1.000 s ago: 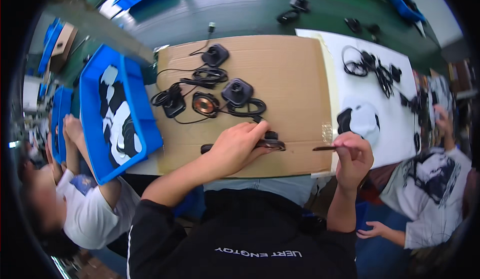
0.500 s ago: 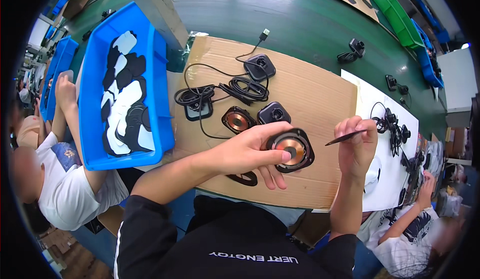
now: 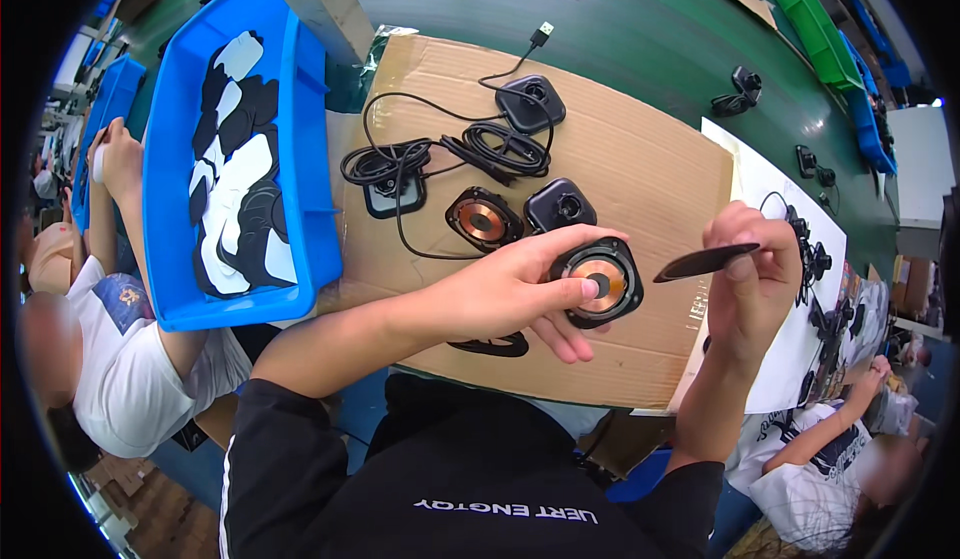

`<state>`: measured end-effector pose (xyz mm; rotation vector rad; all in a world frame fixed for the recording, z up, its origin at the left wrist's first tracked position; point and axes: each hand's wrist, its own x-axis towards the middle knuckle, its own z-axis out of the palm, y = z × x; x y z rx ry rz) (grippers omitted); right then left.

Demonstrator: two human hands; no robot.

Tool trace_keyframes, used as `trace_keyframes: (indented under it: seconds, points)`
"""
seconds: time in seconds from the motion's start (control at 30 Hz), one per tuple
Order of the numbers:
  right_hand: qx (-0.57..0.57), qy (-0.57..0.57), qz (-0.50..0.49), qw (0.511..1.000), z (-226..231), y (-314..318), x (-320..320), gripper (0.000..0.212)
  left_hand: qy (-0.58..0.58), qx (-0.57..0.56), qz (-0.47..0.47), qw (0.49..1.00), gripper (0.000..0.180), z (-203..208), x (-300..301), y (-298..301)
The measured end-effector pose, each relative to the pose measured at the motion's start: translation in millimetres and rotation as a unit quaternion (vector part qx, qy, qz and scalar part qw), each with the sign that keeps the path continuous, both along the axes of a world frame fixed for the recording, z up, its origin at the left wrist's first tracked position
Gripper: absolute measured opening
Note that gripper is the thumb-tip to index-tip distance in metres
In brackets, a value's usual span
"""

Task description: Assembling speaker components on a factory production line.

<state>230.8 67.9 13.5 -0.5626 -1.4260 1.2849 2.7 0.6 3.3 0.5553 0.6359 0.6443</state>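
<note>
My left hand [image 3: 525, 284] grips a black rounded-square housing with a copper coil [image 3: 622, 284] in its face, the thumb lying over the coil. To its right, my right hand [image 3: 755, 274] pinches a thin dark pad [image 3: 700, 262] by one end, apart from the housing and seen nearly edge-on. Just beyond the left hand, a second copper-coil housing [image 3: 480, 221] rests on a cardboard sheet [image 3: 650, 184], beside a black square device [image 3: 560, 205]. Partly under my left forearm lies a black ring-like frame [image 3: 497, 346].
Left of the cardboard stands a blue bin [image 3: 318, 159] of black and white pads [image 3: 240, 179]. Black square devices with a coiled cable [image 3: 505, 149] lie farther back. White paper [image 3: 800, 359] with more cabled parts [image 3: 815, 259] is on the right. People sit at either side.
My right hand with the pad has moved right and slightly up, and the pad shows more of its face. My left hand has shifted slightly right with the housing.
</note>
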Motion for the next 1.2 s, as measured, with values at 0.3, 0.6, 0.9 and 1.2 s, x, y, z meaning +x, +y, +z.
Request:
trace_keyframes:
  seconds: [0.3, 0.6, 0.9, 1.2]
  points:
    - [-0.203, -0.081, -0.012, 0.976, -2.8, -29.2, 11.3, 0.018, -0.046, 0.003, -0.066, 0.997, 0.060, 3.2, -5.8, 3.3]
    - [-0.194, -0.101, 0.000, 0.976, -3.5, -33.0, 5.4, 0.016, -0.014, 0.018, -0.068, 0.997, 0.070, 1.8, -2.0, 2.5]
    - [-0.199, -0.073, -0.006, 0.977, -4.6, -35.9, 4.5, 0.017, -0.037, 0.042, -0.057, 0.997, 0.076, 2.6, -8.7, 5.7]
    - [-0.198, -0.075, -0.001, 0.977, -2.4, -37.8, 0.3, 0.016, -0.091, 0.005, -0.046, 0.995, 0.078, 0.3, -6.6, 2.6]
